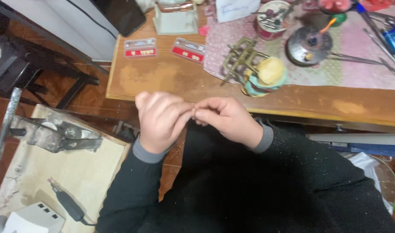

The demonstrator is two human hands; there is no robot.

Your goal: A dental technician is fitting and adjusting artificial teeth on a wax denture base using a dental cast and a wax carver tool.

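Observation:
My left hand (160,118) and my right hand (227,118) meet in front of my chest, just below the front edge of a wooden table (171,80). The fingertips of both hands pinch together around something very small that I cannot make out. Both sleeves are black with grey cuffs. On the table just beyond my hands stands a brass-coloured metal frame (240,56) holding a yellowish and teal cast (268,75).
Two small clear boxes with red inserts (140,47) (188,49) lie on the table. A dark round dish (309,45), a tin of tools (271,21) and long metal instruments (357,58) rest on a pink cloth. At lower left a side bench (76,177) carries a handpiece (68,205).

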